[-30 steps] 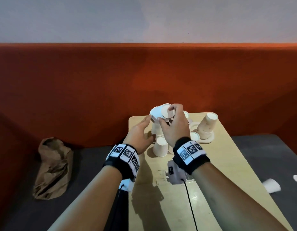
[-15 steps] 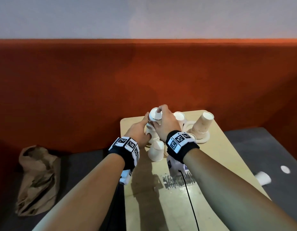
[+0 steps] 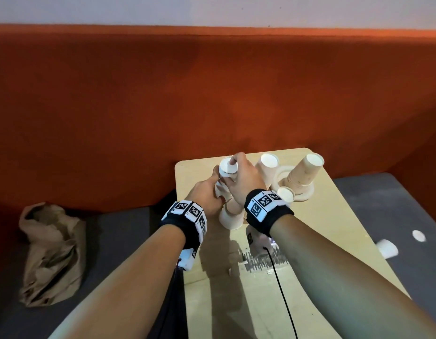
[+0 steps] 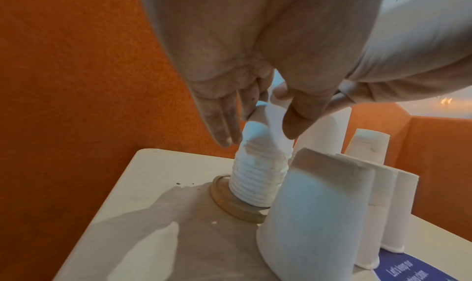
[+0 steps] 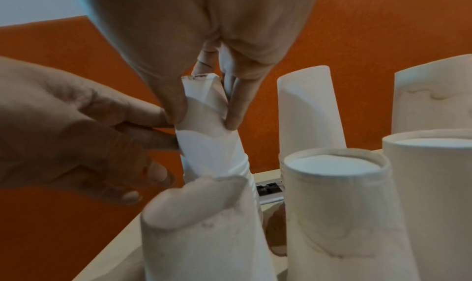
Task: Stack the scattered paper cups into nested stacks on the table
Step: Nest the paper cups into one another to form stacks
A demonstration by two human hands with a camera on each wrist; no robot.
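At the table's (image 3: 322,241) far left corner stands a stack (image 4: 258,176) of upside-down white paper cups on a wooden ring (image 4: 237,204). My right hand (image 3: 234,172) pinches the top cup (image 5: 204,95) from above, thumb and fingers on its sides, seated crookedly on the stack (image 5: 217,154). My left hand (image 3: 207,194) holds the stack's upper part from the left, fingers (image 5: 158,124) against its side. In the left wrist view the left hand (image 4: 258,134) brackets the stack top. The stack's base is hidden in the head view.
A lone upturned cup (image 3: 231,216) stands just before the stack. Another cup (image 3: 268,162), a small cup (image 3: 285,194) and a leaning stack (image 3: 302,177) on a ring crowd the right. A cup (image 3: 387,248) lies off the table. A brown bag (image 3: 50,253) sits left.
My right hand has brought the cup, held tilted above a second ago, down onto the top of the stack. My left hand has stayed at the stack's side.
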